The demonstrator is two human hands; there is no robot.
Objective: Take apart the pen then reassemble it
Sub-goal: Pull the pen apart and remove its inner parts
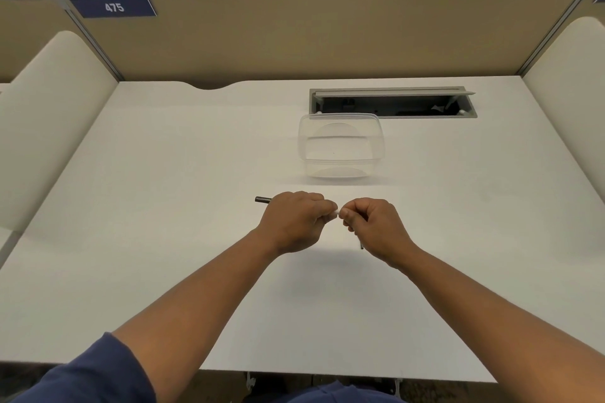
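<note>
Pen (263, 199) mostly hidden inside left hand (294, 222)

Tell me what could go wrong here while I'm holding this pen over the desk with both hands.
Both hands grip the pen above the bare desk, not over the clear plastic container, so a small part could drop and roll off. The right hand also holds a thin dark piece that might slip. The left hand hides the joint, so alignment is hard to check.
</note>
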